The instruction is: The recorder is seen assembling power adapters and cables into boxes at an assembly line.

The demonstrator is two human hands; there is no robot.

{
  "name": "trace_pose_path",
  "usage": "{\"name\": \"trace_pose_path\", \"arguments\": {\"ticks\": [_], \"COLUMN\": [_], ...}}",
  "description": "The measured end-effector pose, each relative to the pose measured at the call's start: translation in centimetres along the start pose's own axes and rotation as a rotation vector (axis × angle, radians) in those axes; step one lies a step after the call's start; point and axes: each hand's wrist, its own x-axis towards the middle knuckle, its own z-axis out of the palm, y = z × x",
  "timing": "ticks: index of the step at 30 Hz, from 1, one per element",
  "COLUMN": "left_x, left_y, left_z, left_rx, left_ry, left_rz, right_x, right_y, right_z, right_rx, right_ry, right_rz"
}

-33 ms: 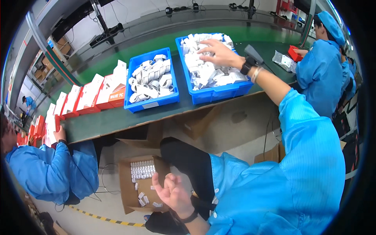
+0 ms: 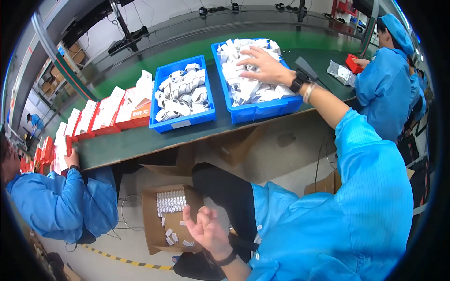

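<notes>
My right hand (image 2: 268, 67), fingers spread, lies over a heap of white plug adapters (image 2: 246, 89) in a blue bin (image 2: 267, 111) on the workbench. Its fingertips are at the top of the pile, with nothing seen gripped. Below the bench edge, my left hand (image 2: 209, 232) is held palm up above my lap, index finger raised and the others loosely curled. No object shows in it. Just left of that hand, a cardboard box (image 2: 151, 229) on the floor holds rows of small white pieces (image 2: 171, 202) and several loose ones.
Coiled white cables (image 2: 183, 91) fill another blue bin (image 2: 182, 122). Red-and-white boxes (image 2: 112, 110) line the bench farther left. Co-workers in blue sit at left (image 2: 51, 201) and right (image 2: 386, 89). A plastic bag (image 2: 341, 72) and a dark grey paddle-shaped object (image 2: 305, 69) lie right of the adapters.
</notes>
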Motion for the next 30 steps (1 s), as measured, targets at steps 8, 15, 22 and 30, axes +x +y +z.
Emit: {"name": "trace_pose_path", "arguments": {"ticks": [8, 15, 22, 30], "left_x": [0.3, -0.7, -2.4, -2.8], "left_y": [0.0, 1.6, 2.1, -2.2], "left_z": [-4.3, -8.6, -13.9, -30.7], "left_rx": [0.001, -0.017, 0.206, 1.457], "left_ry": [0.025, 0.156, 0.314, 1.124], "left_rz": [-0.006, 0.109, 0.084, -0.366], "right_x": [-2.1, -3.3, -2.4, -9.2], "right_y": [-1.2, -18.3, -37.0, -55.9], "right_z": [-3.1, -1.0, 18.9, 45.6], "right_rx": [0.429, 0.734, 0.88, 0.119], "right_ry": [0.062, 0.19, -0.884, -1.311], "right_rz": [0.159, -0.146, -0.513, -0.691]}}
